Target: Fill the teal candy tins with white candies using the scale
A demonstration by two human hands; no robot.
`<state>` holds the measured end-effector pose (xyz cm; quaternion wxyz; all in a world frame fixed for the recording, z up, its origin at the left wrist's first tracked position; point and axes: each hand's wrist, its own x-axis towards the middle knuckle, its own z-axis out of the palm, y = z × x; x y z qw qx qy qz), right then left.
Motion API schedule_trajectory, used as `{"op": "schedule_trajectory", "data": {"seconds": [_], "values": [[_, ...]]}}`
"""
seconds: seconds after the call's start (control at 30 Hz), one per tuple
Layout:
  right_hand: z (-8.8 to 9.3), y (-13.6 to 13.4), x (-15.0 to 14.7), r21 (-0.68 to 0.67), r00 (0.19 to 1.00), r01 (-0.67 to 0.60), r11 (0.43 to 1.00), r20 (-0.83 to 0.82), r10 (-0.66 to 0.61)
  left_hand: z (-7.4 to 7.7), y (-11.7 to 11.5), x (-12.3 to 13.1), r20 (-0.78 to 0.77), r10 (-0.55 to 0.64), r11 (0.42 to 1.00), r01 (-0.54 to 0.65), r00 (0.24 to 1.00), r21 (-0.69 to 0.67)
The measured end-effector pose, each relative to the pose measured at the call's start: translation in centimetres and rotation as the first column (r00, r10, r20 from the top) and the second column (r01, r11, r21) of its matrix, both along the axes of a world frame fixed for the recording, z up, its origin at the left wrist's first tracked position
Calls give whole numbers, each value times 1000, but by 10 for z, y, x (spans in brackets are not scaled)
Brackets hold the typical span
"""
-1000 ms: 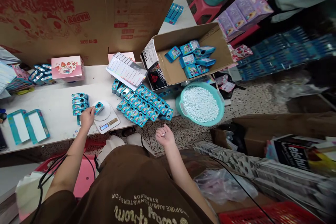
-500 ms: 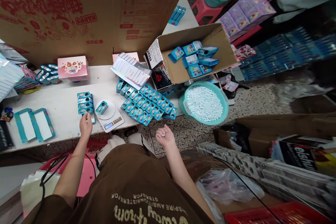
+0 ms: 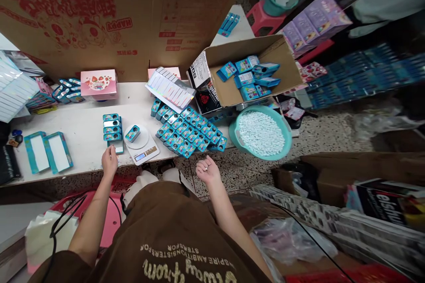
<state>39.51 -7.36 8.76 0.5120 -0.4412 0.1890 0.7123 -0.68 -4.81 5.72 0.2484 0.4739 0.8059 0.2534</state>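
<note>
Workbench top (image 3: 76, 150) was set with squared blue tins (image 3: 112, 127) beside a digital scale (image 3: 141, 152). Fingers of the left hand (image 3: 109, 162) were pressed together; a small white piece (image 3: 206, 169) was pinched by the right hand (image 3: 208, 171).

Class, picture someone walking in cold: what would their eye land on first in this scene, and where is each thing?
The eye goes first to the rows of blue tins on the white table, just right of the scale. Next comes the teal basin of white pellets, at right, below the open cardboard box of blue packs.
</note>
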Motion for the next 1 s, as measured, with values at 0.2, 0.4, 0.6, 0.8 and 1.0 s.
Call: {"op": "schedule_trajectory", "data": {"seconds": [0.2,0.4,0.6,0.8,1.0], "values": [[-2,-6,3,32,1000,-21,999,20,21,-1,0,2,13,2,1000,-2,1000,-5],[-12,13,-21,83,996,-85,993,26,84,-1,2,5,27,-12,1000,12,1000,-6],[-19,80,-98,-29,992,-127,992,16,127,-3,-7,10,69,16,1000,-14,997,-22],[-17,138,-169,20,978,-206,978,-18,206,-12,-38,14,106,37,999,-33,994,-40],[-14,163,-213,156,956,-263,952,173,236,-28,-78,11,127,169,981,-155,977,-114]]}}
